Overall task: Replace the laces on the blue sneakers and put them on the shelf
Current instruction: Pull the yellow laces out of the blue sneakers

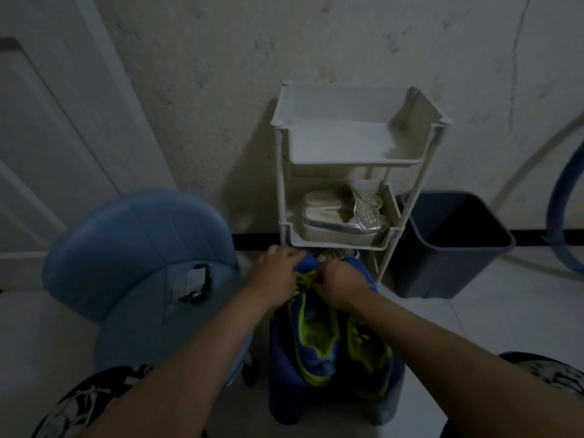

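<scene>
Two blue sneakers with yellow-green trim stand side by side on a blue stool (284, 374), toes pointing away from me. On the left sneaker (313, 339), my left hand (278, 276) grips the toe end, while my right hand (339, 286) pinches its yellow-green lace (305, 278) near the front eyelets. Under my right forearm lies the right sneaker (368, 352), partly hidden. Just beyond the sneakers stands the white shelf rack (347, 147) against the wall, its top tier bare.
A pair of silver platform sandals (341, 216) fills the rack's middle tier. A blue chair (139, 248) with a small dark object on its seat stands to the left. A dark bin (448, 245) sits right of the rack, a door at far left.
</scene>
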`<state>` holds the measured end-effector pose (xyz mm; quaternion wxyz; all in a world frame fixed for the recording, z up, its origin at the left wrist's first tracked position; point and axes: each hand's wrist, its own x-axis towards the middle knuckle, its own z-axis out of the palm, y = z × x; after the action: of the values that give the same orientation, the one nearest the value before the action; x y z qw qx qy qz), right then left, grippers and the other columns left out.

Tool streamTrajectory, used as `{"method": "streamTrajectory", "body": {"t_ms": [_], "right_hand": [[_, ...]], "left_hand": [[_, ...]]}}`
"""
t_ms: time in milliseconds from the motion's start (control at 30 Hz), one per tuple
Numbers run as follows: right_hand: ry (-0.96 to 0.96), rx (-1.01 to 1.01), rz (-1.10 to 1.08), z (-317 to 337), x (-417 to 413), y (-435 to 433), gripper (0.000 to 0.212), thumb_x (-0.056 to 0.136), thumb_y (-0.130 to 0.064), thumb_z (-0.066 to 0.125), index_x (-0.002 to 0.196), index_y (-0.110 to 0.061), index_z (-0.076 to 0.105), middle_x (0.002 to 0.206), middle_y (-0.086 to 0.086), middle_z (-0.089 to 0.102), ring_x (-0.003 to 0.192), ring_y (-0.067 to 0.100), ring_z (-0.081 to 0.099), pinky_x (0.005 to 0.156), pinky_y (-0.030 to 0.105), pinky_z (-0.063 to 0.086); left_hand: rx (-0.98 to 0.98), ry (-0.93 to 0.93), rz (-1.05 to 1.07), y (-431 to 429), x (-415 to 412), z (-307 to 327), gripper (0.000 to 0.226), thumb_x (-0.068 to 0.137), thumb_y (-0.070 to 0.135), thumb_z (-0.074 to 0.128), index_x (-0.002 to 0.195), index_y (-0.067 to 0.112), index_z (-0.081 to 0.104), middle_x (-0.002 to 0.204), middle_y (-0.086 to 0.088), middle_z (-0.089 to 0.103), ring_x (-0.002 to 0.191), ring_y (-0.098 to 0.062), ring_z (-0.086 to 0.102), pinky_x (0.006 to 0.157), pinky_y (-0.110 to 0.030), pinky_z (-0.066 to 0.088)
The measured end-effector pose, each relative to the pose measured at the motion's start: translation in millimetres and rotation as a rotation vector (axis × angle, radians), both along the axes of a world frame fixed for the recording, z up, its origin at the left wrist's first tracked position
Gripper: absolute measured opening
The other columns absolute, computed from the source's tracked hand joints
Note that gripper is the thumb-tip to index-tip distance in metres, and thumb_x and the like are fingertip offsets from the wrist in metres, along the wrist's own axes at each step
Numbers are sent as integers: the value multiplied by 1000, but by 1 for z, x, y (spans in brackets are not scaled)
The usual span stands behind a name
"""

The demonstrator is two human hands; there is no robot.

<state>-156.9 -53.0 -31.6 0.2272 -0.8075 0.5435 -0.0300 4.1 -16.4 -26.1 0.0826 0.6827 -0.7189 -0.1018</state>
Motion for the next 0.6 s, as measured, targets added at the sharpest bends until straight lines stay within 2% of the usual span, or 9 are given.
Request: {"method": "streamTrajectory", "body": {"t_ms": [67,133,267,367,433,500,600], "right_hand": [[-9,6,-2,1,0,1,17,91,-27,56,87,-13,66,95,8,69,90,26,67,65,28,41],[-14,14,1,2,-1,1,16,90,-27,57,88,-14,67,96,7,69,90,25,67,65,27,40],[-22,41,9,3,-2,0,17,90,-30,60,95,-19,72,98,4,70,93,22,66,70,27,46],[-29,85,3,3,-4,-3,12,88,-29,63,97,-26,71,104,1,71,99,21,66,81,31,53],[-28,98,12,3,-5,-5,12,88,-28,64,97,-29,70,107,0,70,101,20,66,85,31,53],[-20,91,29,2,-5,-5,13,89,-27,64,99,-30,70,111,0,70,103,20,65,86,30,52],[16,26,80,1,-2,-3,25,88,-21,62,112,-29,67,121,1,64,109,21,63,88,32,51]], "left_hand": [[106,19,-103,3,-11,-2,34,93,22,53,125,27,61,126,-4,61,116,-29,51,98,-42,41],[95,-17,-98,5,-17,-3,20,91,24,55,106,23,69,107,-8,67,104,-31,59,88,-38,44],[63,106,26,4,-15,2,19,92,23,59,96,16,76,100,-9,69,96,-25,62,81,-35,49],[-46,-56,150,3,-12,9,22,94,26,51,98,19,72,103,-5,68,97,-26,62,83,-35,45],[-109,-166,303,0,-2,17,21,94,23,45,95,17,64,101,-6,66,97,-28,60,87,-38,40],[-24,-165,444,-3,14,24,19,94,25,42,85,18,57,98,-5,66,95,-27,59,90,-38,36],[226,-292,465,-1,24,27,23,95,29,43,82,18,59,105,-5,66,102,-25,56,99,-38,30]]}}
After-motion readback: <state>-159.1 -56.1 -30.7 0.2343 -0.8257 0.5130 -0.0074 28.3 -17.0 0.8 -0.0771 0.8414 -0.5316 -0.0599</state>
